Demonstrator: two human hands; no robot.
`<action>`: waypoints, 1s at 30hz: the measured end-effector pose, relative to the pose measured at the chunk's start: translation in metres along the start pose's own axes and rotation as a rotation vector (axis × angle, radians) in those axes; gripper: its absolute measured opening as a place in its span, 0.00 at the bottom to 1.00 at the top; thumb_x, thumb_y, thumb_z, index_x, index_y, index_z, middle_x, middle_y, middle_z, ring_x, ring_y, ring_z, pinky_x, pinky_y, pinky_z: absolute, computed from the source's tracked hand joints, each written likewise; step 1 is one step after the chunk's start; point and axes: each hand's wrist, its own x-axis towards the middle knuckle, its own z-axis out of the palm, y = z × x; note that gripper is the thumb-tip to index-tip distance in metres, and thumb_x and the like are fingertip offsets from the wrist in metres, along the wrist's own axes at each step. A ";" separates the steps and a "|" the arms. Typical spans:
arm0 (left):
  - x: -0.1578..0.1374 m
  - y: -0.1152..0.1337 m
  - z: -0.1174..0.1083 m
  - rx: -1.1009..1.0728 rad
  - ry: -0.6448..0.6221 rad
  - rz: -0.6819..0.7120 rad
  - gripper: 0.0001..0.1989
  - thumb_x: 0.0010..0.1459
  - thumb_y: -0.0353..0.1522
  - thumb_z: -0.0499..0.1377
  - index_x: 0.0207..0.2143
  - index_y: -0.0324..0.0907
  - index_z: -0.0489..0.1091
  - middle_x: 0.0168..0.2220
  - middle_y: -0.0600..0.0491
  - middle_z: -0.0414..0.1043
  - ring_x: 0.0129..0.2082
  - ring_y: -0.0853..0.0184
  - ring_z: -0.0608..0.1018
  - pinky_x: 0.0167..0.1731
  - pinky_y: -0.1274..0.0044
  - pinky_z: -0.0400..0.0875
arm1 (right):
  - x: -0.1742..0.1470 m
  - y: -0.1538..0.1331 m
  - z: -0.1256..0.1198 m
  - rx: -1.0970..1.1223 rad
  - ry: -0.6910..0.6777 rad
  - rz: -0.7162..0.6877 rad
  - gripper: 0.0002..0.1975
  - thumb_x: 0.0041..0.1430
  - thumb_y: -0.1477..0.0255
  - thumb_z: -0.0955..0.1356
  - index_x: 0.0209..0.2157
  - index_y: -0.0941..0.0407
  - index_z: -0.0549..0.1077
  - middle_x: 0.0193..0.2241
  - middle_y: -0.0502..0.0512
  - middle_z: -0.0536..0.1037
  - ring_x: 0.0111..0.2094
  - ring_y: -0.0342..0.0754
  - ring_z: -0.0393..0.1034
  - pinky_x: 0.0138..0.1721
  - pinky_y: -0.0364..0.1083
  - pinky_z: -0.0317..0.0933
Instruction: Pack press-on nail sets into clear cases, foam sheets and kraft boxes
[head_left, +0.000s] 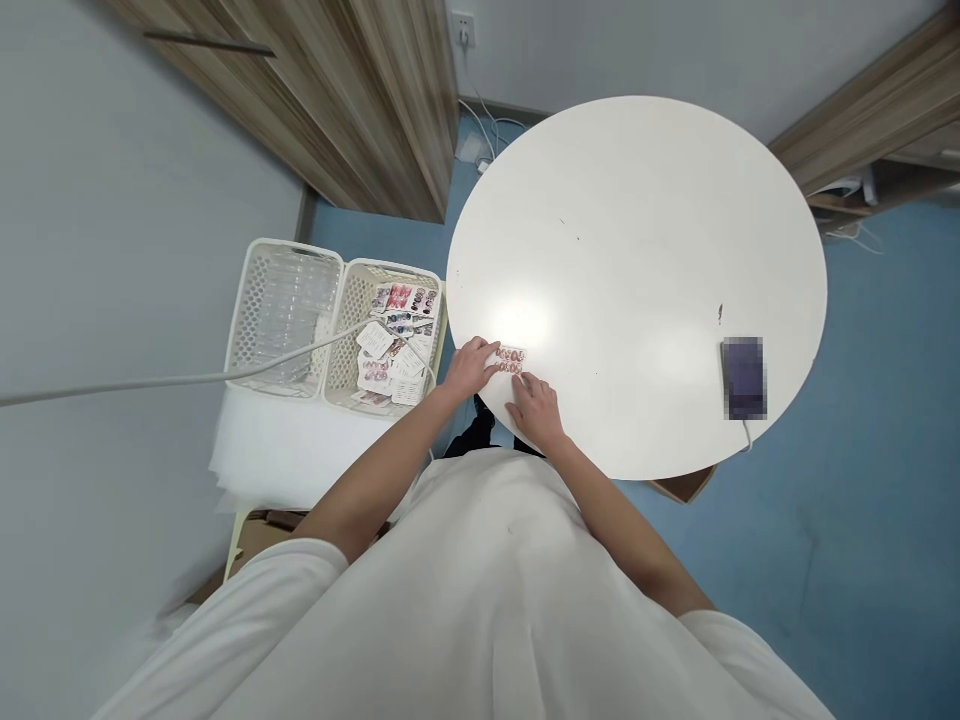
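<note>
A small white card of press-on nails lies near the front left edge of the white table, with two rows of reddish-brown oval pieces on it. My left hand is at its left end, thumb and forefinger closed on that edge. At the card's lower right side is my right hand. Its thumb and fingers are apart, and a fingertip touches the lower edge of the card. Part of the card's left end is hidden by my left fingers.
Left of the round table, a white basket holds several similar cards. Another basket beside it contains clear plastic pieces. A pale cable crosses above both. A pixelated dark device lies at the table's right edge.
</note>
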 end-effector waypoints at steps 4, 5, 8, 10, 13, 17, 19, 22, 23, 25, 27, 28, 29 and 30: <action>-0.002 0.003 -0.001 0.037 -0.003 0.016 0.21 0.57 0.37 0.52 0.53 0.44 0.60 0.43 0.48 0.64 0.43 0.62 0.69 0.40 0.72 0.64 | -0.002 0.001 0.000 -0.017 0.012 0.015 0.24 0.60 0.65 0.59 0.57 0.58 0.58 0.55 0.62 0.61 0.48 0.56 0.56 0.46 0.52 0.52; -0.003 0.004 -0.001 0.046 -0.011 0.022 0.21 0.57 0.37 0.52 0.53 0.44 0.60 0.43 0.48 0.64 0.43 0.61 0.68 0.40 0.72 0.63 | -0.003 0.002 -0.001 -0.024 0.019 0.028 0.24 0.60 0.65 0.59 0.57 0.58 0.58 0.55 0.63 0.61 0.48 0.56 0.56 0.46 0.52 0.52; -0.009 0.007 -0.001 0.073 -0.046 0.030 0.22 0.57 0.38 0.53 0.54 0.44 0.59 0.44 0.47 0.63 0.43 0.60 0.68 0.40 0.71 0.63 | -0.004 0.004 -0.001 -0.044 0.054 0.088 0.25 0.60 0.65 0.59 0.57 0.58 0.57 0.56 0.64 0.61 0.50 0.57 0.55 0.47 0.53 0.51; -0.016 0.010 0.001 0.092 -0.056 0.022 0.22 0.57 0.37 0.52 0.54 0.44 0.59 0.44 0.46 0.63 0.43 0.60 0.69 0.39 0.71 0.63 | -0.003 0.006 -0.001 -0.053 0.083 0.130 0.26 0.59 0.65 0.59 0.57 0.59 0.57 0.56 0.65 0.60 0.52 0.58 0.54 0.48 0.54 0.50; -0.027 0.018 0.006 0.115 -0.053 0.039 0.20 0.58 0.36 0.51 0.53 0.44 0.59 0.44 0.46 0.64 0.42 0.60 0.69 0.38 0.71 0.63 | 0.001 0.012 -0.002 -0.052 0.116 0.188 0.26 0.59 0.64 0.59 0.58 0.58 0.56 0.58 0.65 0.57 0.53 0.59 0.52 0.48 0.55 0.50; -0.037 0.030 0.012 0.108 -0.080 0.088 0.18 0.58 0.35 0.50 0.51 0.45 0.61 0.43 0.47 0.65 0.42 0.60 0.70 0.38 0.70 0.63 | 0.009 0.020 -0.007 -0.034 0.126 0.230 0.28 0.59 0.63 0.59 0.58 0.57 0.54 0.59 0.66 0.55 0.54 0.61 0.51 0.48 0.56 0.51; -0.036 0.032 0.013 0.080 -0.066 0.071 0.18 0.58 0.36 0.50 0.50 0.44 0.61 0.43 0.47 0.65 0.43 0.60 0.69 0.39 0.69 0.64 | 0.010 0.021 -0.010 -0.017 0.142 0.247 0.28 0.59 0.62 0.59 0.59 0.58 0.53 0.59 0.67 0.54 0.54 0.60 0.51 0.48 0.56 0.51; -0.026 0.030 0.010 0.027 0.017 0.039 0.21 0.57 0.35 0.49 0.53 0.41 0.59 0.47 0.45 0.64 0.46 0.60 0.68 0.43 0.68 0.64 | 0.003 0.018 -0.013 0.037 0.159 0.238 0.27 0.59 0.64 0.59 0.58 0.58 0.54 0.57 0.66 0.57 0.54 0.58 0.52 0.49 0.55 0.51; -0.021 0.029 0.008 0.011 0.043 0.045 0.22 0.57 0.34 0.49 0.54 0.40 0.57 0.49 0.45 0.63 0.48 0.60 0.67 0.45 0.68 0.63 | -0.001 0.016 -0.013 0.060 0.151 0.223 0.26 0.59 0.64 0.58 0.58 0.58 0.55 0.56 0.65 0.58 0.54 0.57 0.52 0.49 0.54 0.52; -0.011 0.026 0.005 -0.012 0.061 0.086 0.25 0.55 0.30 0.48 0.57 0.39 0.54 0.53 0.45 0.60 0.52 0.60 0.64 0.49 0.68 0.61 | -0.009 0.009 -0.010 0.099 0.112 0.184 0.25 0.59 0.64 0.58 0.57 0.57 0.57 0.55 0.64 0.61 0.53 0.56 0.54 0.49 0.53 0.52; -0.003 0.025 0.003 -0.025 0.028 0.144 0.28 0.53 0.26 0.47 0.58 0.40 0.52 0.56 0.46 0.58 0.55 0.60 0.61 0.52 0.68 0.58 | -0.016 0.001 -0.005 0.116 0.062 0.146 0.25 0.59 0.64 0.59 0.56 0.58 0.58 0.55 0.63 0.61 0.53 0.56 0.54 0.50 0.53 0.52; 0.000 0.024 0.003 -0.027 0.001 0.170 0.29 0.52 0.25 0.47 0.58 0.40 0.52 0.56 0.47 0.58 0.56 0.61 0.60 0.52 0.68 0.58 | -0.018 -0.002 -0.002 0.115 0.041 0.132 0.25 0.59 0.64 0.59 0.57 0.58 0.57 0.56 0.63 0.60 0.54 0.56 0.53 0.50 0.53 0.51; 0.002 0.024 0.003 -0.027 -0.025 0.190 0.30 0.50 0.24 0.47 0.58 0.40 0.52 0.56 0.48 0.59 0.56 0.61 0.60 0.53 0.68 0.57 | -0.020 -0.005 0.001 0.108 0.026 0.125 0.26 0.58 0.63 0.60 0.57 0.58 0.57 0.57 0.63 0.59 0.55 0.56 0.52 0.51 0.54 0.50; 0.002 0.024 0.004 -0.023 -0.045 0.202 0.30 0.50 0.24 0.46 0.58 0.40 0.53 0.56 0.48 0.59 0.56 0.61 0.60 0.53 0.68 0.57 | -0.021 -0.007 0.003 0.099 0.017 0.123 0.27 0.58 0.63 0.60 0.57 0.58 0.56 0.58 0.63 0.58 0.55 0.56 0.51 0.51 0.54 0.50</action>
